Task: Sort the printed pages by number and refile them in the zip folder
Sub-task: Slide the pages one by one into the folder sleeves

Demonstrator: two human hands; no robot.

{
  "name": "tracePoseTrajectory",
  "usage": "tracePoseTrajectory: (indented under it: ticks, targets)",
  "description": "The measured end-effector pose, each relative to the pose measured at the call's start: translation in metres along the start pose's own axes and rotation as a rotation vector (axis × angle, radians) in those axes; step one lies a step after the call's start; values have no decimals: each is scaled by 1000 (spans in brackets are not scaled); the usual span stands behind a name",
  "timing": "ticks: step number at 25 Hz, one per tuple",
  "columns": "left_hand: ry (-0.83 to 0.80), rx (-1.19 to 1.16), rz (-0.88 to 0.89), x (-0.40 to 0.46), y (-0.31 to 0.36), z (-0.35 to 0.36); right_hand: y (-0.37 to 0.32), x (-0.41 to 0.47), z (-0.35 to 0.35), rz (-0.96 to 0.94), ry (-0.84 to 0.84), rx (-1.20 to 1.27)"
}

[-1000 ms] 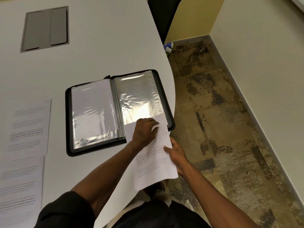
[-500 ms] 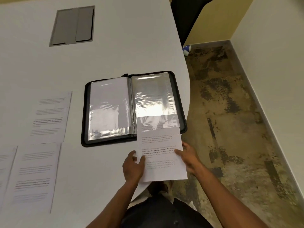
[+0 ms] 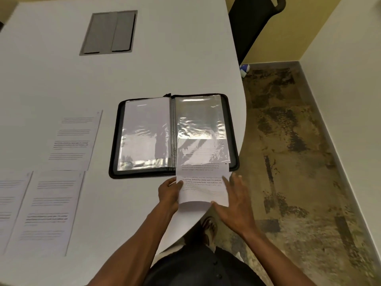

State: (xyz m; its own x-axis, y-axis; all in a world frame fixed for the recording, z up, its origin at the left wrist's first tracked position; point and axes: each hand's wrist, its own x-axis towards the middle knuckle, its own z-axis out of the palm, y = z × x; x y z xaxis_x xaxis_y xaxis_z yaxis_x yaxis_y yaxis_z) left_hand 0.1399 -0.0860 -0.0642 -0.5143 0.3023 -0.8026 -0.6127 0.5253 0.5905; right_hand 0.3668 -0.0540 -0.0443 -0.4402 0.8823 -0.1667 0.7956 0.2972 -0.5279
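Feeding page (image 3: 203, 182) into folder (image 3: 174, 135) right sleeve, left hand (image 3: 168, 193) pinching its 9 o'clock edge, right hand (image 3: 235, 205) flat, fingers straight, at 3 o'clock edge

Both forearms are bare from the elbow down; no sleeve shows on either one. The left hand (image 3: 168, 193) and right hand (image 3: 237, 205) wear no gloves, rings or watch. Low in the view the person wears a dark, near-black garment (image 3: 198, 269) with small buttons. Below it, a brown shoe (image 3: 208, 227) shows.
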Motion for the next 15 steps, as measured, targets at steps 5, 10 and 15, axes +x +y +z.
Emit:
tracePoseTrajectory:
  ticks: [5, 10, 15]
  targets:
    - [29, 149, 10, 4, 0, -2, -13, -6, 10, 565, -37, 451]
    - [-110, 296, -27, -6, -8, -20, 14, 12, 16, 983, -77, 988]
    - [-112, 395, 159, -7, 1, -18, 3, 18, 3, 798, 37, 1036]
